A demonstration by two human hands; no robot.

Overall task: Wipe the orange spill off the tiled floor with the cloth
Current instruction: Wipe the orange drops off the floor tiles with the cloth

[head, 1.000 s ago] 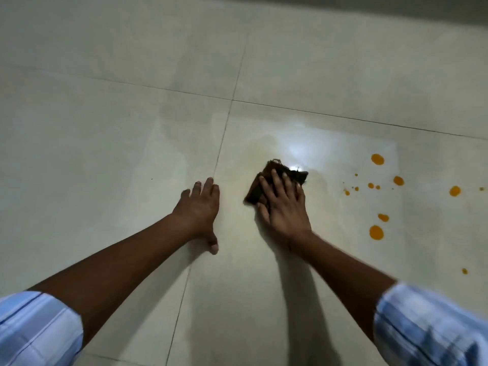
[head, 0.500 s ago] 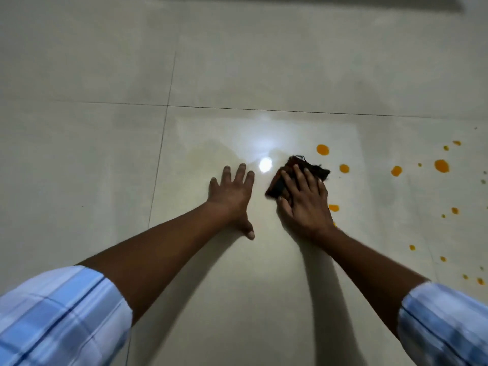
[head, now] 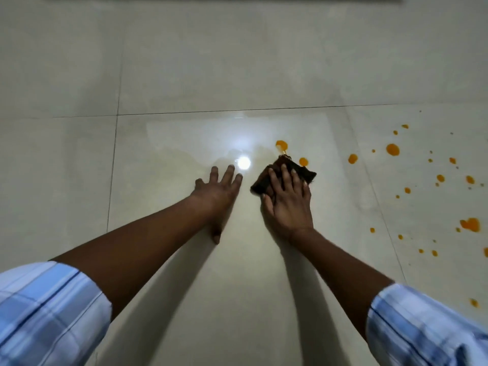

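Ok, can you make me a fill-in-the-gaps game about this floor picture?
The right hand presses a dark ____ on the floor.
The left hand lies flat and holds ____.
The drops are ____.
Most drops lie to the ____ of both hands.
Missing: cloth, nothing, orange, right.

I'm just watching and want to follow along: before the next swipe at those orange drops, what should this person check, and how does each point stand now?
1. Cloth flat under the right hand, fingers pressing it: ok.
2. Left hand braced flat on the tiled floor, off the spill: ok.
3. Nearest orange drops just beyond the cloth's far edge: ok.
4. Spill gone: not ok; scattered drops lie to the right.
5. Cloth clean enough to soak up more: cannot tell; it is dark.
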